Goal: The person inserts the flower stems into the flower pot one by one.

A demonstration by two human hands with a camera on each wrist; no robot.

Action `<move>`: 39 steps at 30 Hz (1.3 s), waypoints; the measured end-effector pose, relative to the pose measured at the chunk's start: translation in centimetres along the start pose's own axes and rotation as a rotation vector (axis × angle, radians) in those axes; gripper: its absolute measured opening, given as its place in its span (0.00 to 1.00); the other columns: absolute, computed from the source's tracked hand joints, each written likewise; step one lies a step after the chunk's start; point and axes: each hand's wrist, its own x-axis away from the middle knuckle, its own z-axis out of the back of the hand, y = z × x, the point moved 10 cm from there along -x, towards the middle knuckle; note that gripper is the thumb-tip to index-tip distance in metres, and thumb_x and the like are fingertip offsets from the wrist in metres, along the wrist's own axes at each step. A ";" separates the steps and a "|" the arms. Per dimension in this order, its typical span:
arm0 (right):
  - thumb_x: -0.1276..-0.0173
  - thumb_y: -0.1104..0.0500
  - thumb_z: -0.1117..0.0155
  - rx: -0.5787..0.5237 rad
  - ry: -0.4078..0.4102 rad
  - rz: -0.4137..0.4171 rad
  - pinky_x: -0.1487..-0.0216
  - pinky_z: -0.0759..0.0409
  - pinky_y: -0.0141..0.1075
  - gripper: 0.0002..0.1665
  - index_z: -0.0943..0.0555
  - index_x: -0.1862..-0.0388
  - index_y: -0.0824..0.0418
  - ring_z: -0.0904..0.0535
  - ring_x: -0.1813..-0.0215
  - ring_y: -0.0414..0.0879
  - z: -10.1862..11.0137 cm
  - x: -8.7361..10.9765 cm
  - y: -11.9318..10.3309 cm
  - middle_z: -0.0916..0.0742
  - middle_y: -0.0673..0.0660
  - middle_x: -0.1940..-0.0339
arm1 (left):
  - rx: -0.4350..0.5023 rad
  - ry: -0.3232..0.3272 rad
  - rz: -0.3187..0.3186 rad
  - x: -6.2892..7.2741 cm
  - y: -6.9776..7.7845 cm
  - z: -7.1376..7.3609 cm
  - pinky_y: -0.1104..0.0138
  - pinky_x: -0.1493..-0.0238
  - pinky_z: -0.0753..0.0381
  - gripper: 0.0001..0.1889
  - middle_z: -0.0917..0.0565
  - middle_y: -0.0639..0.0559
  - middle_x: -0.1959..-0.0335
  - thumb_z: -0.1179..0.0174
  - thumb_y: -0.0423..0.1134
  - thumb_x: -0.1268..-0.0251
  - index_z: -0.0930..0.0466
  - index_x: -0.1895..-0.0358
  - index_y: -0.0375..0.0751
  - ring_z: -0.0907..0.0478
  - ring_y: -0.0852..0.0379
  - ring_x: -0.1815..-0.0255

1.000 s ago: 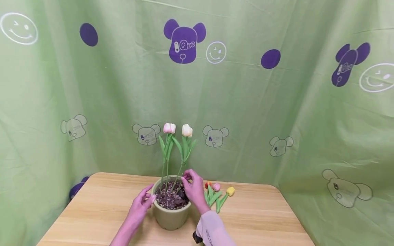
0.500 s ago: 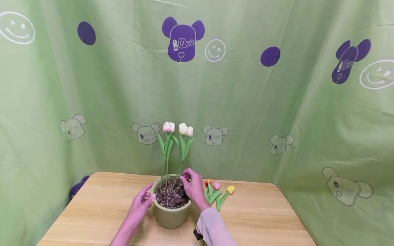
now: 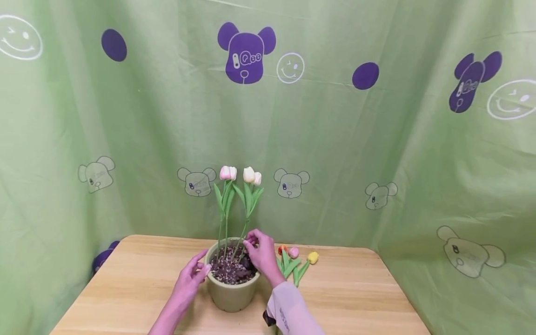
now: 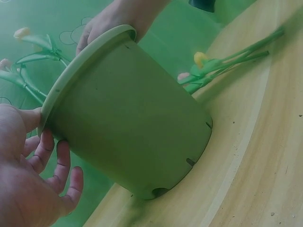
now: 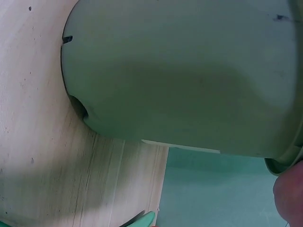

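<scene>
A green flower pot (image 3: 231,298) filled with dark soil and pale grit stands on the table. My left hand (image 3: 190,280) holds its left rim, thumb on top and fingers below, as the left wrist view shows. Pink-and-white tulips (image 3: 228,173) rise from the soil at the left. A cream tulip (image 3: 249,175) and a paler one (image 3: 257,178) lean together at the right. My right hand (image 3: 263,255) reaches over the right rim and pinches a stem of this right pair low down; its fingertips are partly hidden. In the right wrist view the pot (image 5: 180,80) fills most of the picture.
Right of the pot lie loose tulips: a yellow one (image 3: 312,257), a pink one (image 3: 294,252) and a red-orange one (image 3: 282,250). The wooden table (image 3: 351,288) ends at a green curtain (image 3: 335,139) with printed bears.
The cream tulip has shifted slightly left, and the paler bloom behind it has come into sight. Both hands keep their places at the pot. The head view has tilted a little.
</scene>
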 end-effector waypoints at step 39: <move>0.34 0.66 0.28 -0.136 0.204 -0.064 0.54 0.14 0.30 0.18 0.16 0.45 0.60 0.16 0.52 0.48 8.6 2.4 2.3 0.12 0.58 0.54 | -0.001 0.000 -0.006 -0.1 -0.1 0.1 0.64 0.48 0.22 0.32 0.19 0.42 0.53 0.40 0.39 0.25 0.36 0.21 0.43 0.23 0.57 0.58</move>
